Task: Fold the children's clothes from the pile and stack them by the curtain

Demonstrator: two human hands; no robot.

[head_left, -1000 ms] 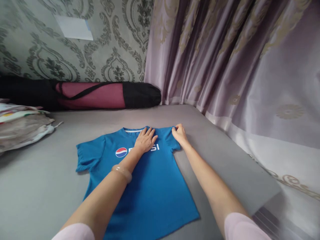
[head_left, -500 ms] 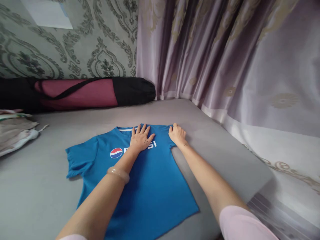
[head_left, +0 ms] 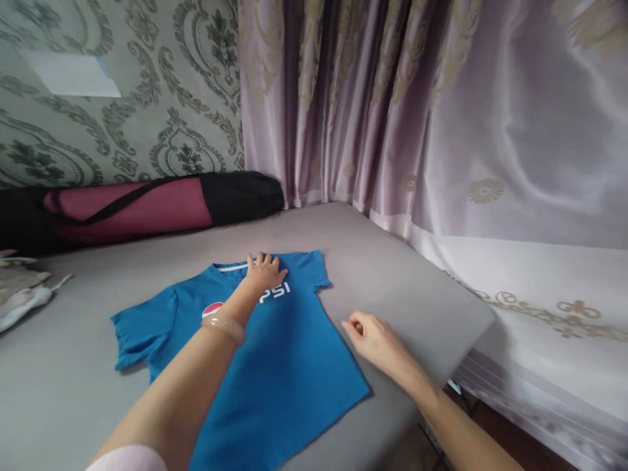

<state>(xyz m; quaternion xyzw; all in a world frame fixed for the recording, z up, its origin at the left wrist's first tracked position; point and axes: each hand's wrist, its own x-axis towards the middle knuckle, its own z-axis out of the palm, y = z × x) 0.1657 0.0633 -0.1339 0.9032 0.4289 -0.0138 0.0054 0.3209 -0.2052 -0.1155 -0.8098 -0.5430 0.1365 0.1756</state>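
Shirt (head_left: 275, 366) — hem (head_left: 321, 425) cropped, lettering (head_left: 277, 292) (partly) covered

Light soft, rather dim. Curtain (head_left: 520, 144) right of the blue T-shirt (head_left: 275, 373) shows satin glare; its folds beyond the shirt sink dark. My left forearm (head_left: 181, 386) lays diffuse shading across the shirt. Wallpaper (head_left: 189, 98), beyond and left of it, reads soft. Wide-angle stretch toward frame edges. Source probably curtain-side; I can't confirm.

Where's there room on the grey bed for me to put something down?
Bare grey bed lies between the blue Pepsi T-shirt and the curtain, beyond the right hand; also between the collar and the maroon-and-black bag. The T-shirt is crowded: the left hand rests on it.
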